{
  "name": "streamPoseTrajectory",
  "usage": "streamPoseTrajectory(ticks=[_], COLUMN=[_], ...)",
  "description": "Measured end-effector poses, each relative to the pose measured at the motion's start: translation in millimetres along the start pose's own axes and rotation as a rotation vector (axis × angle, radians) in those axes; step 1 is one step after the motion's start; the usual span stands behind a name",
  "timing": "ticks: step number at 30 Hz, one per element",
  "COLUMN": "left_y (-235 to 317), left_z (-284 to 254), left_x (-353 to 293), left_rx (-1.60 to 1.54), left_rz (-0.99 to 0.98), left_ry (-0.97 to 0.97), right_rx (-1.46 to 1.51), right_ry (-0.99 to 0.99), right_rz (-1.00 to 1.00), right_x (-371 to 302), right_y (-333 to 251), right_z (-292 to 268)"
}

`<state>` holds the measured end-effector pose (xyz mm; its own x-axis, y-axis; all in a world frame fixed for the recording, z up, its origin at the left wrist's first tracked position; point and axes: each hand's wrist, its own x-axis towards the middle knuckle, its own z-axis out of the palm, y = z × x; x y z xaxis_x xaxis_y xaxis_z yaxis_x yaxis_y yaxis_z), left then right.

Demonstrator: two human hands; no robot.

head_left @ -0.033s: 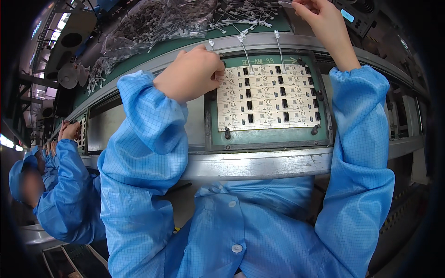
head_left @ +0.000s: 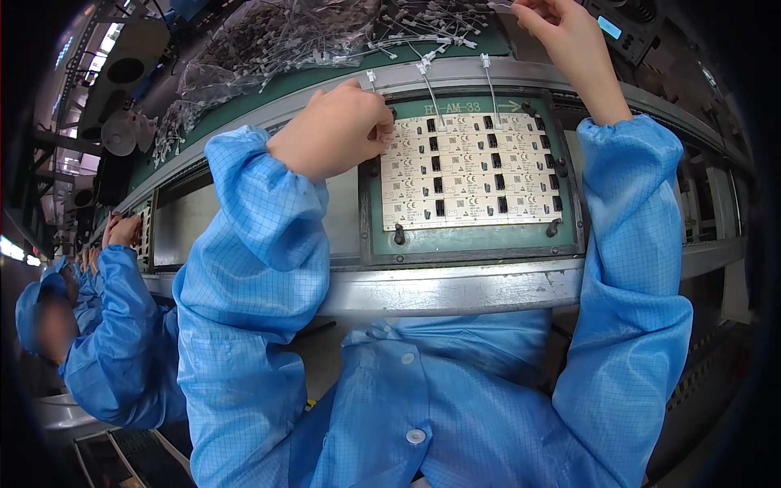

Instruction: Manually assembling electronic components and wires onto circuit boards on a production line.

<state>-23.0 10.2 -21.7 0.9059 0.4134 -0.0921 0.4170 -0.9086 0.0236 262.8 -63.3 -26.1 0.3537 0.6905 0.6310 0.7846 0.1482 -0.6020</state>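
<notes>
My left hand [head_left: 335,132] is closed in a pinch at the upper left corner of a panel of white circuit boards [head_left: 460,167]; its fingertips are partly hidden. From behind it rises a short cable with a white connector [head_left: 372,76]; whether the fingers grip it is hidden. Two more grey cables, a middle one [head_left: 429,81] and a right one [head_left: 490,85], stand up from the panel's top row. At the top edge of the view, my right hand [head_left: 563,34] pinches a small white connector [head_left: 499,5], cut off by the frame.
The panel lies in a green fixture [head_left: 480,241] with black knobs, on a metal-railed line [head_left: 455,286]. Behind it are a clear bag of cables [head_left: 277,37] and loose cables [head_left: 431,24]. A device with a lit screen [head_left: 609,28] stands upper right; a co-worker [head_left: 114,342] works at left.
</notes>
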Motion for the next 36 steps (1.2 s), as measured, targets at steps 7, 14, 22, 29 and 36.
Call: streamPoseTrajectory(ticks=[7, 14, 22, 29, 36], left_y=[-0.7, 2.4, 25.5, 22.8, 41.7], left_z=[2.7, 4.4, 8.9, -3.3, -12.5], left_x=[4.7, 5.8, -1.0, 13.1, 18.8], left_rx=[-0.102, -0.048, 0.221, 0.157, 0.326], left_rz=[0.010, -0.002, 0.051, 0.023, -0.015], left_ry=[0.014, 0.028, 0.156, -0.044, -0.127], right_rx=[0.034, 0.029, 0.134, 0.070, 0.096], right_ry=[-0.037, -0.056, -0.102, -0.095, -0.094], right_rz=[0.055, 0.051, 0.067, 0.039, 0.031], right_x=[-3.1, -1.3, -5.9, -10.2, -7.6], right_y=[1.2, 5.0, -8.3, -4.3, -6.5], right_z=[-0.4, 1.8, -2.2, -4.5, -3.5])
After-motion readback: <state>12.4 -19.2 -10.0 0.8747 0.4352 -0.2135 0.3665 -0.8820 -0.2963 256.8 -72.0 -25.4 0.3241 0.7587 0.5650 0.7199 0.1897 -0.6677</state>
